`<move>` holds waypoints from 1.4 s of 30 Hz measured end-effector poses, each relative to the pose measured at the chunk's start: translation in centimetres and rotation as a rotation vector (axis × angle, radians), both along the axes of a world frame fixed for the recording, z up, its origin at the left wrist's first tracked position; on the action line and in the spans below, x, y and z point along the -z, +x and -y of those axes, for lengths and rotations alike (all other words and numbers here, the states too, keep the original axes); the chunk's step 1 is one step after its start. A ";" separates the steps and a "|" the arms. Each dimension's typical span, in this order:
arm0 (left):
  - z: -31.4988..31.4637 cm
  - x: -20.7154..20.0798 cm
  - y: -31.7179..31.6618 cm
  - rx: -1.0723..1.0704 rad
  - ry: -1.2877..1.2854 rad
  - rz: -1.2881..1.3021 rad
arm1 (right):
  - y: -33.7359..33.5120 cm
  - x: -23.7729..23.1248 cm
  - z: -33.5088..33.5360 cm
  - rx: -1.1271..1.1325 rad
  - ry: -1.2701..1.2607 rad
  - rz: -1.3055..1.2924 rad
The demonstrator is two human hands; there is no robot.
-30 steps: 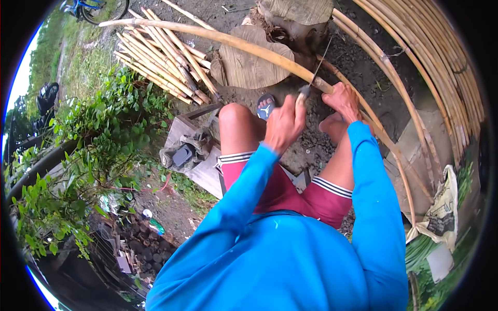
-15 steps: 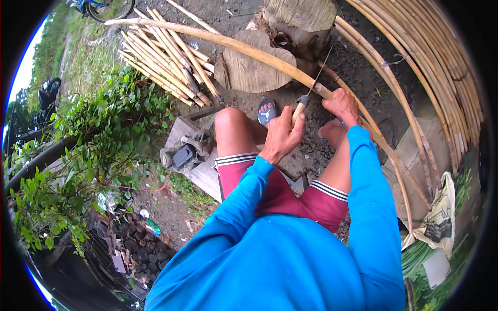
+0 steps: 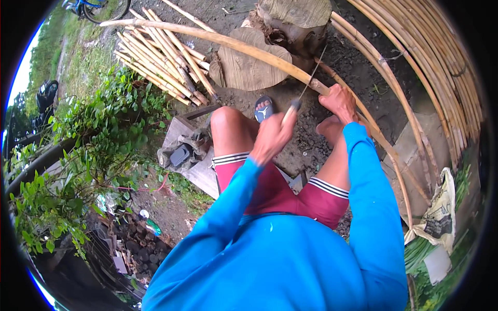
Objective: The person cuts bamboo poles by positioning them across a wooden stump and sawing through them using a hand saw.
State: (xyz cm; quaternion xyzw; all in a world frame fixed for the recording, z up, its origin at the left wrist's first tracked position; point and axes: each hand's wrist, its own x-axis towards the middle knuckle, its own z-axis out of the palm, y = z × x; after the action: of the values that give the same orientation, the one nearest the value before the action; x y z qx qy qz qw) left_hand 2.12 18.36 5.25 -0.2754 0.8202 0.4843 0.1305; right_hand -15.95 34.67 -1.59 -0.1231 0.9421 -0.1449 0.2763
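Note:
My left hand (image 3: pixel 272 136) is closed around the light wooden handle of a thin-bladed hand saw (image 3: pixel 294 106). The saw's narrow blade slants up and away, crossing a long bamboo pole (image 3: pixel 244 47). Close to the right of that crossing, my right hand (image 3: pixel 340 102) grips the pole. From there the pole runs far left over a cut log (image 3: pixel 251 62) and passes back to the right beyond my hand. Whether the blade has cut into the pole is too small to tell.
Cut bamboo pieces (image 3: pixel 161 59) lie piled at the far left. Long bamboo poles (image 3: pixel 441 62) curve along the right side. A tree stump (image 3: pixel 298 13) stands at the back. Leafy vines (image 3: pixel 104 129) fill the left, near a board bearing a grey cloth bundle (image 3: pixel 181 153).
My left hand has drawn the saw back toward my body and slightly left, the blade still across the pole. My right hand keeps its grip. The whole view has shifted slightly.

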 end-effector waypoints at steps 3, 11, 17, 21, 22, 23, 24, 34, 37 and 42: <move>-0.7 0.7 0.7 0.005 -0.023 -0.024 | 0.2 0.9 -0.7 -0.003 0.013 -0.043; -0.2 1.0 -2.6 0.035 -0.031 0.021 | -1.2 -0.8 -0.3 0.016 -0.023 0.071; 0.2 -1.1 5.7 -0.030 0.086 -0.147 | -0.1 -0.2 -0.6 0.045 0.050 0.026; 0.2 0.1 -1.6 0.100 -0.054 0.243 | 0.0 0.9 -0.2 0.012 0.016 -0.030; 0.3 0.0 1.2 0.043 -0.007 0.078 | 0.2 0.4 -0.4 0.000 0.037 -0.045; 0.0 0.0 3.7 -0.001 0.054 -0.097 | -0.4 0.4 -1.2 0.023 0.050 -0.060; -0.6 0.1 5.9 -0.021 0.046 -0.237 | -1.1 0.7 -2.2 0.037 0.057 -0.090; -0.6 0.7 4.6 -0.030 0.020 -0.289 | -0.1 0.6 -1.7 0.023 0.036 -0.042; -0.5 -0.2 0.4 -0.015 0.013 -0.032 | 0.1 0.4 -1.0 0.043 0.029 -0.023; -0.8 0.4 3.4 -0.040 0.016 -0.023 | 0.1 0.9 -1.3 0.012 0.025 -0.121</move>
State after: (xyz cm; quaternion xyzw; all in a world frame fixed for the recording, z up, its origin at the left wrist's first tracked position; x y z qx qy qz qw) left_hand 5.56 19.20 4.86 -0.2851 0.8120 0.4965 0.1132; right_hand -15.84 35.98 -2.47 -0.1226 0.9595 -0.1271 0.2196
